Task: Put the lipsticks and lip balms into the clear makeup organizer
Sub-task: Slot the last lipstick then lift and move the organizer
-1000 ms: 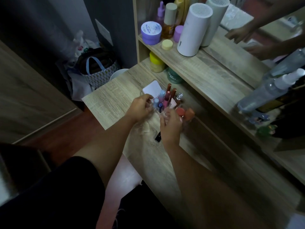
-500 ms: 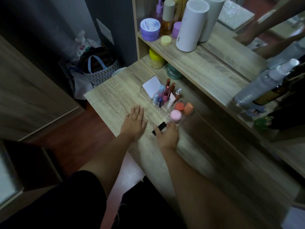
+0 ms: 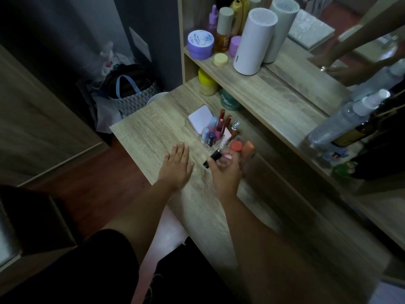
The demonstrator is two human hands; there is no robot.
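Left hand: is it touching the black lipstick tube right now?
Apart. The head view shows the left hand lying flat on the table, bare wood between it and the black lipstick tube held in the right hand.

My left hand [image 3: 177,165] lies flat, palm down, fingers straight and together, near the table's left edge, its bare forearm running back toward me. My right hand [image 3: 225,170] sits just beside it, raised a little, fingers curled closed around a dark tube. Both arms reach forward, roughly parallel, wrists straight.
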